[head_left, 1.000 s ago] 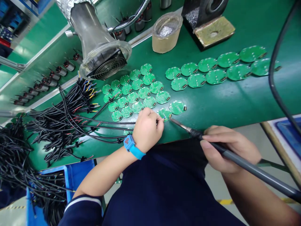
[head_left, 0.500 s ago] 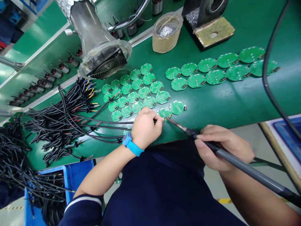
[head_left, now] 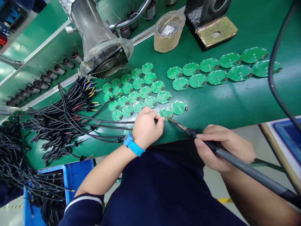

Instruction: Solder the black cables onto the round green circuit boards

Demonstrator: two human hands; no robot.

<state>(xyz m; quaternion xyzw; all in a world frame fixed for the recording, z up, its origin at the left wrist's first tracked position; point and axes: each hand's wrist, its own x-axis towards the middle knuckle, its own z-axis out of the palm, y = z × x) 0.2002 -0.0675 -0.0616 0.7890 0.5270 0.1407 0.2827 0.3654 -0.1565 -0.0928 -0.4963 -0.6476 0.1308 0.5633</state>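
My left hand (head_left: 148,128), with a blue watch (head_left: 133,145) on its wrist, is closed in a pinch at the left edge of a green circuit board (head_left: 165,113). A black cable seems to run into its fingers; the pinched end is hidden. My right hand (head_left: 224,147) is wrapped round the dark handle of a soldering iron (head_left: 207,142). The iron's tip touches or nearly touches that board near its lower edge. Another board (head_left: 179,107) lies just to the right. Several more boards (head_left: 145,92) sit in rows beyond my left hand.
Black cables (head_left: 63,113) are heaped at the left, above a blue bin (head_left: 80,175). A fume extractor (head_left: 103,53), solder cup (head_left: 166,34) and iron stand with sponge (head_left: 216,33) are at the back. A cord (head_left: 272,69) hangs at the right; two board rows (head_left: 208,65) lie beyond.
The view has shifted slightly, so the back row of motors appears further left. Both hands keep nearly the same pose, with the iron's tip still at the same board.
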